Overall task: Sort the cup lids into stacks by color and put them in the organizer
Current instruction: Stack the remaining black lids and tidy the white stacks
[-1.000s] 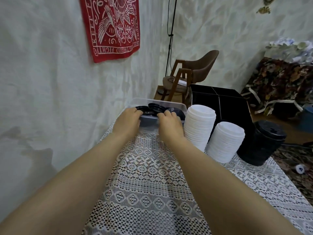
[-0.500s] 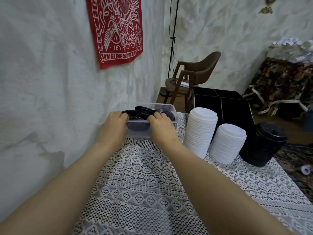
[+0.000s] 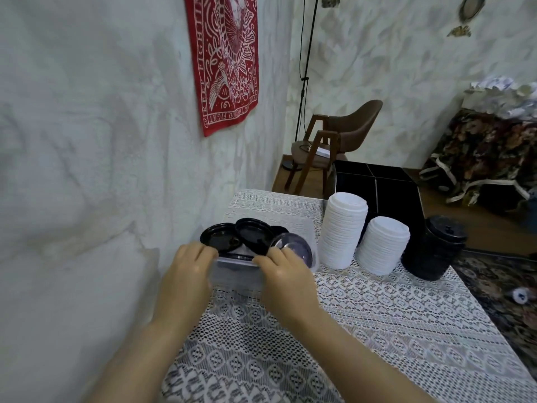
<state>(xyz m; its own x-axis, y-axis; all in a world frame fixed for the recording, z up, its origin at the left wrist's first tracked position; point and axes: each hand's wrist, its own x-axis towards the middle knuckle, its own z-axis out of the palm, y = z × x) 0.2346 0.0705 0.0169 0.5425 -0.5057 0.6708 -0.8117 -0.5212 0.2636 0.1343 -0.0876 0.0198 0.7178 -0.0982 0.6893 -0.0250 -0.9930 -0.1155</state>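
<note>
Black lids point(image 3: 232, 238) in clear bin point(image 3: 312, 228). Two white stacks point(image 3: 344, 228) at its 3 o'clock, black stack point(image 3: 434, 248) beyond. Black organizer point(image 3: 374, 184) at 1 o'clock. White lace cloth point(image 3: 377, 330). Red-white banner point(image 3: 226, 62) at 12 o'clock.

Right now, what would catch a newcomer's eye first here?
Both hands, left hand and right hand, grip the near rim of a clear bin holding loose black lids. To its right stand two white lid stacks and a black lid stack. A red banner hangs on the wall.
</note>
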